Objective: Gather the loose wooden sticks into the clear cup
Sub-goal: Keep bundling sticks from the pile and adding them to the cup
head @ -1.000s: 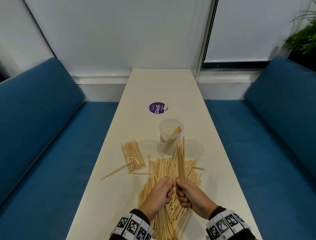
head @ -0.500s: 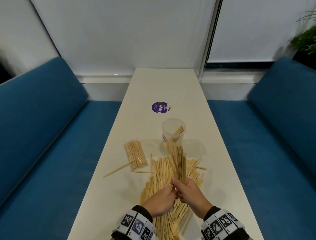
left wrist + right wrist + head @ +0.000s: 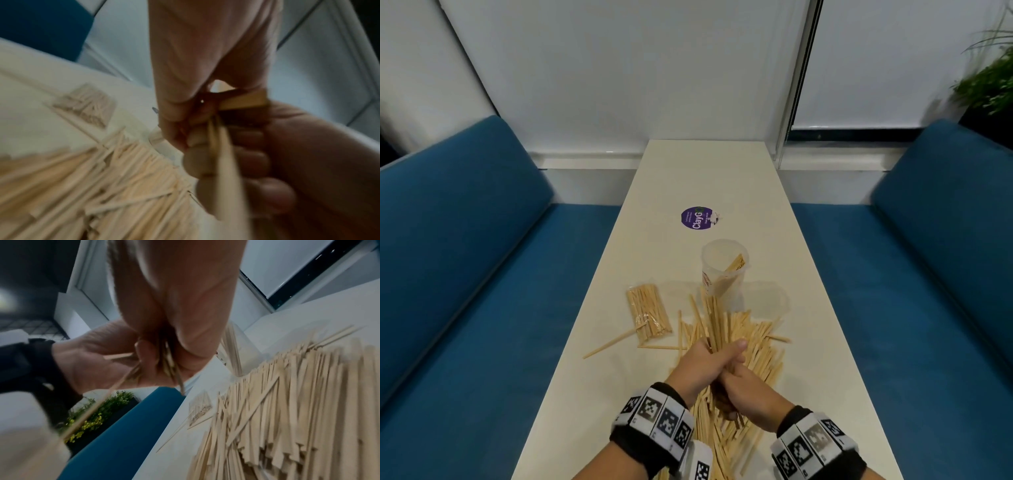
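A bundle of wooden sticks (image 3: 714, 322) stands up from the table, leaning toward the far left. Both hands grip it. My left hand (image 3: 717, 356) wraps round it higher up, and my right hand (image 3: 736, 397) holds its lower end just beneath. In the left wrist view the held sticks (image 3: 223, 154) pass between the fingers of both hands. The clear cup (image 3: 724, 270) stands upright just beyond the bundle's tips, with a few sticks leaning inside. A big pile of loose sticks (image 3: 756, 349) (image 3: 287, 402) lies flat on the table under and around my hands.
A clear bag of sticks (image 3: 649, 315) lies left of the pile, with one thin stick (image 3: 609, 344) slanting out from it. A purple round sticker (image 3: 697, 219) sits beyond the cup. The narrow white table (image 3: 688, 171) has blue benches (image 3: 465, 257) on both sides.
The bundle has tipped from leaning right to leaning left. My left hand has risen and closed round it above my right hand, which now sits lower and nearer to me.
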Available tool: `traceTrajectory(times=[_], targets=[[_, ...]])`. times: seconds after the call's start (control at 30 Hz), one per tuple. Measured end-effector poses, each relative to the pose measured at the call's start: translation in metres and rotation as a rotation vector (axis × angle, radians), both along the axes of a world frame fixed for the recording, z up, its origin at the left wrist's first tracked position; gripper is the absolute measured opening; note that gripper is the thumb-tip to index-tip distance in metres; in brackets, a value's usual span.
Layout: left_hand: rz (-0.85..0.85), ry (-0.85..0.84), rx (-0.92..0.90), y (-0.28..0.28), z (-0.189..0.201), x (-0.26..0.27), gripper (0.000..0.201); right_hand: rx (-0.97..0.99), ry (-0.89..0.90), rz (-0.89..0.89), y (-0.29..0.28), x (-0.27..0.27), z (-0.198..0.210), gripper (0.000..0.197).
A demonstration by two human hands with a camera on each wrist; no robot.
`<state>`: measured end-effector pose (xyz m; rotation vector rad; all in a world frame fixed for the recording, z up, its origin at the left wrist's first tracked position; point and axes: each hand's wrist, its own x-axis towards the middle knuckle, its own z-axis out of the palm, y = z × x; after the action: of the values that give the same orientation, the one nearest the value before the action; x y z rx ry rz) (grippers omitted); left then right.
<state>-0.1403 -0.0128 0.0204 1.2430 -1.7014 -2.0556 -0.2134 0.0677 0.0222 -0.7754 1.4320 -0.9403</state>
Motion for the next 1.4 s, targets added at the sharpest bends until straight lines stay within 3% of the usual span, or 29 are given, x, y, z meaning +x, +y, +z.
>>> traceTrajectory(times=[0.07, 0.13, 0.23, 0.37, 0.53, 0.6, 0.77, 0.83, 0.97, 1.1, 1.17, 1.27, 1.33, 1.4], targets=[[0.077, -0.011, 0.014, 0.001, -0.002, -0.003, 0.045, -0.001, 0.095, 0.063, -0.003, -0.001, 0.003, 0.028], [0.143, -0.002, -0.002, 0.003, 0.001, -0.004, 0.033, 0.01, 0.192, 0.11, -0.006, -0.003, 0.005, 0.023], [0.191, 0.015, -0.063, 0.006, 0.004, -0.004, 0.034, 0.064, 0.223, 0.123, -0.01, -0.003, 0.006, 0.044], [0.32, 0.062, -0.009, 0.008, 0.0, -0.002, 0.035, 0.095, 0.205, 0.14, -0.014, -0.005, 0.005, 0.055], [0.578, 0.232, 0.186, 0.001, 0.009, 0.001, 0.022, 0.129, -0.082, 0.087, -0.009, -0.008, 0.004, 0.034], [0.69, 0.29, 0.196, -0.008, 0.012, 0.004, 0.021, 0.159, -0.206, -0.005, -0.005, -0.009, 0.0, 0.038], [0.837, 0.309, -0.066, -0.018, 0.025, 0.002, 0.032, 0.298, -0.538, -0.194, 0.001, -0.004, -0.007, 0.051], [0.841, 0.32, -0.182, -0.015, 0.03, -0.001, 0.033, 0.328, -0.629, -0.219, -0.001, -0.005, -0.006, 0.053], [0.802, 0.351, -0.32, -0.009, 0.032, -0.006, 0.028, 0.269, -0.791, -0.341, -0.01, -0.01, 0.007, 0.037], [0.737, 0.321, -0.398, 0.001, 0.029, -0.011, 0.029, 0.295, -0.797, -0.464, -0.018, -0.011, 0.02, 0.048], [0.669, 0.312, -0.427, 0.01, 0.027, -0.014, 0.027, 0.252, -0.775, -0.494, -0.021, -0.01, 0.025, 0.036], [0.606, 0.306, -0.44, 0.02, 0.022, -0.013, 0.042, 0.146, -0.766, -0.495, -0.02, -0.011, 0.031, 0.03], [0.578, 0.279, -0.404, 0.02, 0.024, -0.01, 0.043, 0.151, -0.696, -0.386, -0.016, -0.011, 0.034, 0.032], [0.537, 0.27, -0.325, 0.017, 0.029, -0.008, 0.039, 0.276, -0.351, -0.205, -0.011, -0.011, 0.035, 0.047]])
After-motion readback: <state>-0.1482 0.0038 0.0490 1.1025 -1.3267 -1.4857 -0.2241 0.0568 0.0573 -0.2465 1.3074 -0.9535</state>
